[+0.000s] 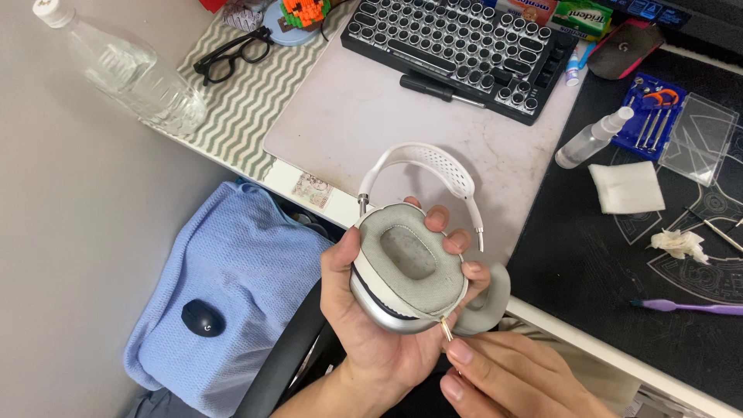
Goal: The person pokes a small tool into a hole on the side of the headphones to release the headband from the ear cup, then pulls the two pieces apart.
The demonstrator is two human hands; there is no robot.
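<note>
Grey mesh ear cushion (408, 259) of the white headphones (414, 232), cupped in the left hand's (371, 325) wrapped fingers just below the keyboard (457, 54), could tear if the thin metal probe (446, 330), pinched by the right hand (503, 379) beneath it, slips.
</note>
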